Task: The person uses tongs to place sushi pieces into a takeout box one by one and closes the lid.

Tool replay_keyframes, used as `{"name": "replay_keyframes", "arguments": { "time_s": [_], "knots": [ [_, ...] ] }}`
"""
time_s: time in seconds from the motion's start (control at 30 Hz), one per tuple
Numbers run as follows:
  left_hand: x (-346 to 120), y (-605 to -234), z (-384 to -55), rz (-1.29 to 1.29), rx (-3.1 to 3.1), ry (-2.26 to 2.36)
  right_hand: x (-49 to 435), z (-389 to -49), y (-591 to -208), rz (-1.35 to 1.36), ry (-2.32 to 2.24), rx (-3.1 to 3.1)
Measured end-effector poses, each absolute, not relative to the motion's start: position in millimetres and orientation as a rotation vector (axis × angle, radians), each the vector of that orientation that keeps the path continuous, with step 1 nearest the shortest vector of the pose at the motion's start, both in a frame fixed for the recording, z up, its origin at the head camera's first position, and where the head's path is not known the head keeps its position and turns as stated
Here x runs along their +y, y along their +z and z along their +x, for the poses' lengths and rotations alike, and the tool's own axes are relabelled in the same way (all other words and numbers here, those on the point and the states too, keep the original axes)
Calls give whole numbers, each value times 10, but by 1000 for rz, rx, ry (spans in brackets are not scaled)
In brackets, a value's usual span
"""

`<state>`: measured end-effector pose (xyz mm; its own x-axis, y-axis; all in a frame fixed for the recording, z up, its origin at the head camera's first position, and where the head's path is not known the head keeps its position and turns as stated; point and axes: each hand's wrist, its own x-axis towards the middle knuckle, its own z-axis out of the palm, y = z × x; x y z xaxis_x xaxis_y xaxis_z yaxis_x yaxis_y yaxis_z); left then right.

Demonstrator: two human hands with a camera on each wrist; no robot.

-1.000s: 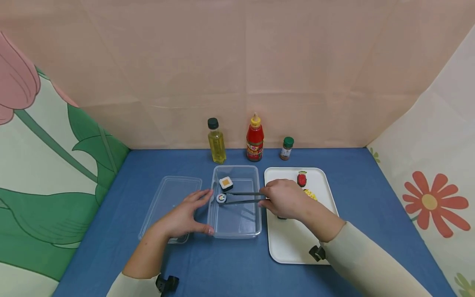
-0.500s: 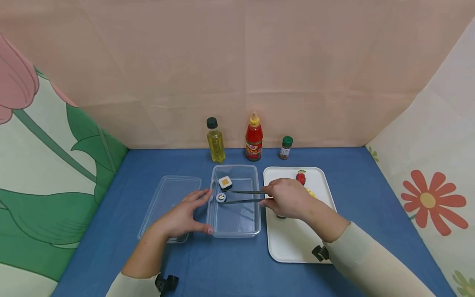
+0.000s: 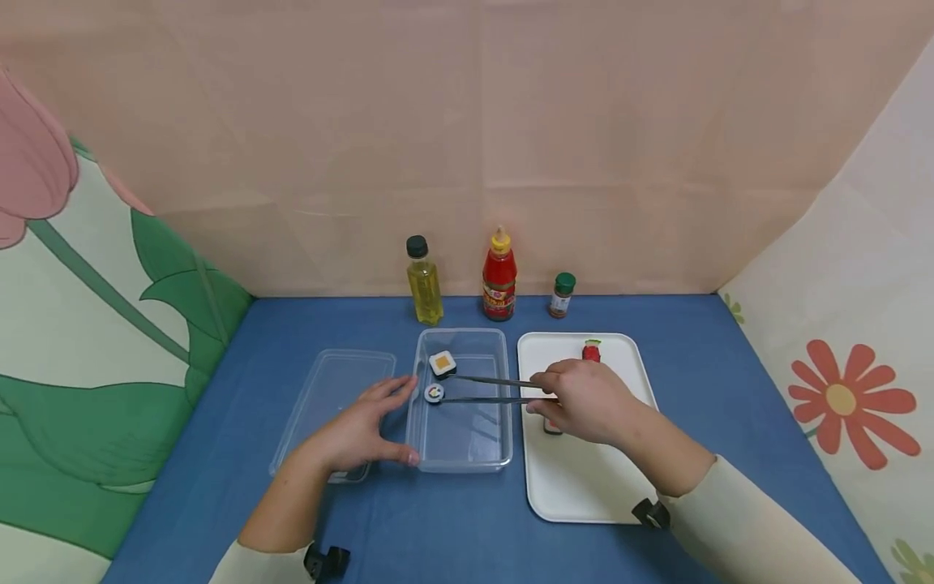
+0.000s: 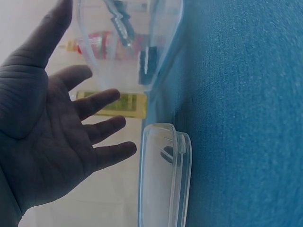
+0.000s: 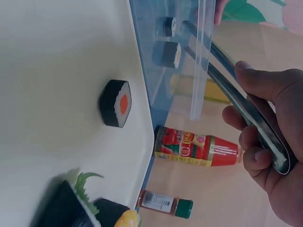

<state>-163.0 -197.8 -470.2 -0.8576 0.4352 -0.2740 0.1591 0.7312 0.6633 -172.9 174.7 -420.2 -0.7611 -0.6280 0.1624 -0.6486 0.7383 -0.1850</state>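
My right hand (image 3: 591,401) grips metal tongs (image 5: 253,118), their two arms spread and reaching left over the clear plastic container (image 3: 463,442). The tong tips lie beside a small round sushi roll (image 3: 434,393) on the container's floor, apart from its sides. Just behind that roll sits a squarish sushi piece (image 3: 442,363) with a yellow centre. My left hand (image 3: 357,430) has its fingers spread, thumb and fingertips at the container's left rim. In the left wrist view its palm shows bare.
A white tray (image 3: 576,495) on the right carries several sushi pieces, including an orange-centred roll (image 5: 116,103). Left of the container lies a clear lid (image 3: 321,397), partly under my left arm. An oil bottle (image 3: 425,288), a red sauce bottle (image 3: 499,280) and a spice jar (image 3: 561,295) stand behind.
My right hand has drawn a little to the right with the tongs, whose tips have come away from the round roll. The roll and my left hand stay in place.
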Motion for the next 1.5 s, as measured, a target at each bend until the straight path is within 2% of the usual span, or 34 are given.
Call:
{"name": "replay_keyframes", "arguments": {
  "time_s": [1.0,1.5],
  "knots": [
    [-1961,-4707,-1624,435,2531,898,2409,-1419,-4142,869,372,-2762],
    [-1963,-4720,-1634,422,2532,887,2621,-1298,-4161,871,369,-2648]
  ]
}}
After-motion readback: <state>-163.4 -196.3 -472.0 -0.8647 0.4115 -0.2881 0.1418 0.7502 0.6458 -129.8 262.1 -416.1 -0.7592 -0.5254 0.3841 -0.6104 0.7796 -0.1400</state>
